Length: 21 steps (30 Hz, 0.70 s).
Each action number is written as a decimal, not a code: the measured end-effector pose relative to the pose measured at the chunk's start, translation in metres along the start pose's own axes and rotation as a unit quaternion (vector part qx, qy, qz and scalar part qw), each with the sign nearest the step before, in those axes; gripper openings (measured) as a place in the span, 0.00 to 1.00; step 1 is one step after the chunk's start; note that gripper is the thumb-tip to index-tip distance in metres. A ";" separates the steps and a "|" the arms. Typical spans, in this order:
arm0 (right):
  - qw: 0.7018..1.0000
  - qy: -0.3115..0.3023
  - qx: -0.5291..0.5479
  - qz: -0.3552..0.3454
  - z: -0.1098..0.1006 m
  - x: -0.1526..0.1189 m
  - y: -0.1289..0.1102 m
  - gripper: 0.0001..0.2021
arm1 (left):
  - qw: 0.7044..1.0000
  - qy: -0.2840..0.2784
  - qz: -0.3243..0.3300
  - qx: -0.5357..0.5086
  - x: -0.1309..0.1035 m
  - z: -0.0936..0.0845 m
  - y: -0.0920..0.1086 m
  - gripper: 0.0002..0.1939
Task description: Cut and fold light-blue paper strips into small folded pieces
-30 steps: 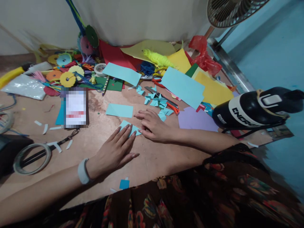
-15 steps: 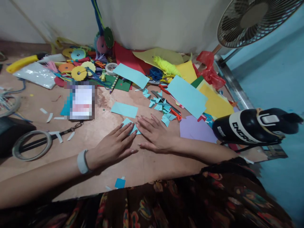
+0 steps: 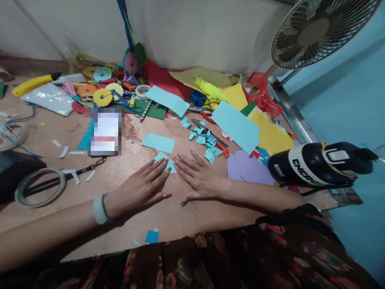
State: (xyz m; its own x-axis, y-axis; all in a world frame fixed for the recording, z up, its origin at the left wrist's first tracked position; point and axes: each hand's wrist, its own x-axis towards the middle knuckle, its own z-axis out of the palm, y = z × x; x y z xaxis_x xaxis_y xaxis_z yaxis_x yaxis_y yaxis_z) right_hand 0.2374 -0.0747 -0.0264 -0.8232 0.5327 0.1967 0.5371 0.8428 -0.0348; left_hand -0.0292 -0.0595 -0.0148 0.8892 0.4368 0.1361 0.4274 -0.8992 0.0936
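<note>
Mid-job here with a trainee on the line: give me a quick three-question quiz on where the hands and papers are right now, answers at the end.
1. Which item lies partly under the left hand?
A) the purple sheet
B) a light-blue paper
C) the ring of tape

2. True or false: the right hand is gripping the pencil.

3. Fill in the blank: the gray wristband is worn on the ____ arm.

Key:
1. B
2. False; it is spread open, with nothing in its grasp.
3. left
</note>
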 end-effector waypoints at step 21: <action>0.999 0.010 0.028 -0.011 0.000 0.007 -0.005 0.45 | 1.000 0.014 0.002 0.014 -0.016 -0.002 -0.005 0.31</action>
State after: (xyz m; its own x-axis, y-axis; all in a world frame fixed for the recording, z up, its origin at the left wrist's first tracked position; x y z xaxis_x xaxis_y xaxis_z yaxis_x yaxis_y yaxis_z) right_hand 0.2288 -0.0756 -0.0252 -0.8301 0.5133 0.2178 0.5077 0.8573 -0.0854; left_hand -0.0464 -0.0620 -0.0156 0.8859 0.4338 0.1643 0.4291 -0.9009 0.0655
